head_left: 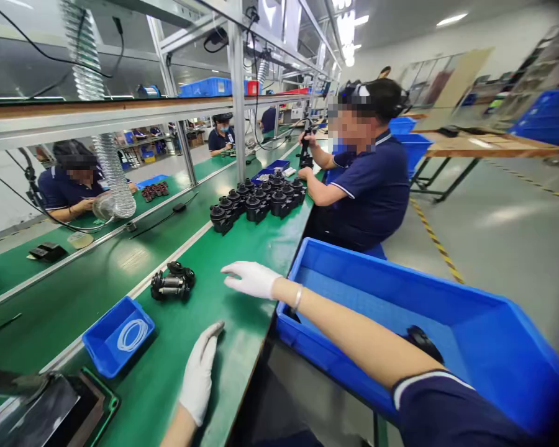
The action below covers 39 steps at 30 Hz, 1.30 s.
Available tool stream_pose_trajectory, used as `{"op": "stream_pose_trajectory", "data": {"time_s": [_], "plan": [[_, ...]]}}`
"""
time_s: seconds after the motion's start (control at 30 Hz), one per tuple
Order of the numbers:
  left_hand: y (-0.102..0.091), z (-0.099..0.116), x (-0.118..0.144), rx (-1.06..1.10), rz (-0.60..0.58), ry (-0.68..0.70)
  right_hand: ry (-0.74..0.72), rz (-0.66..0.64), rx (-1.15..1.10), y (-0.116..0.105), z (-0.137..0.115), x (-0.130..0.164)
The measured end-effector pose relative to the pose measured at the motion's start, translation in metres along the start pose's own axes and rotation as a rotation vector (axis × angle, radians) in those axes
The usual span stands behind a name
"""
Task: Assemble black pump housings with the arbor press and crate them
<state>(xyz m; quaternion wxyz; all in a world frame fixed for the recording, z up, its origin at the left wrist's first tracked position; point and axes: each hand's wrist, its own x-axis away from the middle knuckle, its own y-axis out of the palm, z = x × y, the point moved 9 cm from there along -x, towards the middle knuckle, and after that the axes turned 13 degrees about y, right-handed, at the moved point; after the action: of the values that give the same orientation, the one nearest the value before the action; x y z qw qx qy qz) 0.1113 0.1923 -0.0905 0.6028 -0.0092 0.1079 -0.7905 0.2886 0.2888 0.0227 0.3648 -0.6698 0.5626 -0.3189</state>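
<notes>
My right hand (251, 279), in a white glove, hovers above the green bench top (233, 335) with its fingers apart and nothing in them. Lower down, my gloved left hand (199, 372) is over the bench near its front edge, fingers stretched out and holding nothing. Beyond both hands sits a black motor-like part with metal cylinders and a coiled black cable (173, 282). A small blue bin (95, 347) holding clear rings or tubing (133, 335) lies to the left of it.
Several black round housings (261, 198) stand grouped farther along the bench. A co-worker (368, 167) sits at right, handling a black tool. A large blue crate (354, 261) with a black part (423, 344) lies under my right arm. Dark equipment (51, 410) occupies the near left.
</notes>
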Motion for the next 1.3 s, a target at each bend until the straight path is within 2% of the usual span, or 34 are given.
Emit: {"op": "stream_pose_trajectory", "data": {"time_s": [0.17, 0.23, 0.3, 0.4, 0.5, 0.83, 0.97, 1.07, 1.17, 1.23, 1.3], "plan": [[-0.004, -0.001, 0.011, -0.028, 0.042, 0.006, -0.135, 0.012, 0.086, 0.053, -0.091, -0.055], [-0.002, -0.002, 0.012, -0.032, 0.035, 0.004, -0.122, 0.043, 0.138, 0.068, -0.114, -0.074], [-0.002, -0.002, 0.012, -0.035, 0.04, 0.007, -0.075, 0.072, 0.194, 0.079, -0.126, -0.089], [-0.004, -0.002, 0.011, -0.046, 0.056, 0.017, -0.007, 0.106, 0.253, 0.088, -0.131, -0.102], [-0.002, -0.001, 0.01, -0.051, 0.042, 0.041, 0.001, 0.136, 0.299, 0.091, -0.132, -0.105], [0.005, 0.022, 0.004, -0.054, 0.017, 0.103, -0.07, 0.066, 0.393, 0.1, -0.147, -0.093], [0.0, 0.027, 0.008, -0.039, 0.036, 0.092, -0.043, 0.053, 0.353, 0.092, -0.144, -0.087], [-0.012, 0.025, 0.019, -0.02, 0.071, 0.056, -0.02, 0.069, 0.265, 0.077, -0.143, -0.08], [-0.032, 0.024, 0.034, 0.018, 0.144, 0.008, -0.031, 0.088, 0.131, 0.062, -0.15, -0.06], [-0.049, 0.029, 0.043, 0.097, 0.243, -0.007, -0.079, 0.044, 0.029, 0.064, -0.159, -0.039], [-0.068, 0.04, 0.052, 0.23, 0.37, 0.016, -0.146, -0.039, -0.061, 0.078, -0.17, -0.014]]}}
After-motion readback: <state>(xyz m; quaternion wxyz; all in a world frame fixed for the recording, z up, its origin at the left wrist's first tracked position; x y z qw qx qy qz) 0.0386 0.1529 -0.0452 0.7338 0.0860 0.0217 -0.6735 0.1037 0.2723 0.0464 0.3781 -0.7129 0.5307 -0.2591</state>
